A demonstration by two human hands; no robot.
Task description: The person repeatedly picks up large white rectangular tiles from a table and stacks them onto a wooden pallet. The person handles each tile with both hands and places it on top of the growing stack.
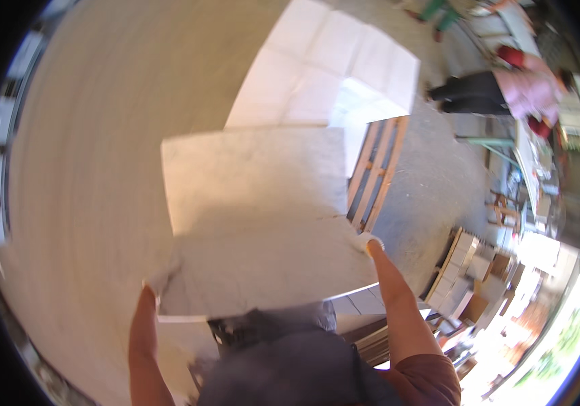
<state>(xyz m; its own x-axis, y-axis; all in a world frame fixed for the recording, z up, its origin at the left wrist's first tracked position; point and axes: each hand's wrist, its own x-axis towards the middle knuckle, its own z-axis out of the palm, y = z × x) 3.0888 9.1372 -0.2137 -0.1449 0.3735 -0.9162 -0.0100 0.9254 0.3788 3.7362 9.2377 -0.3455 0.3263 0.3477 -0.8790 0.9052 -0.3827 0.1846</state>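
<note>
A large white carton (269, 267) is held in front of my body, with a crease or seam across its middle; I cannot tell whether it is one box or two. My left hand (156, 287) grips its left side near the close corner, fingers mostly hidden and blurred. On the right side my right hand (370, 243), which looks covered by a white glove, holds the carton a little farther from me. Just beyond it, a block of white cartons (317, 57) stands on a wooden pallet (378, 172), whose slats show at the right.
A person in a pink top (523, 91) stands at a long workbench (523, 155) on the right, near a wooden stool (502, 208). Stacked boxes (454, 267) lie at the lower right by a bright opening. Another person's green-clad legs (439, 13) show at the top.
</note>
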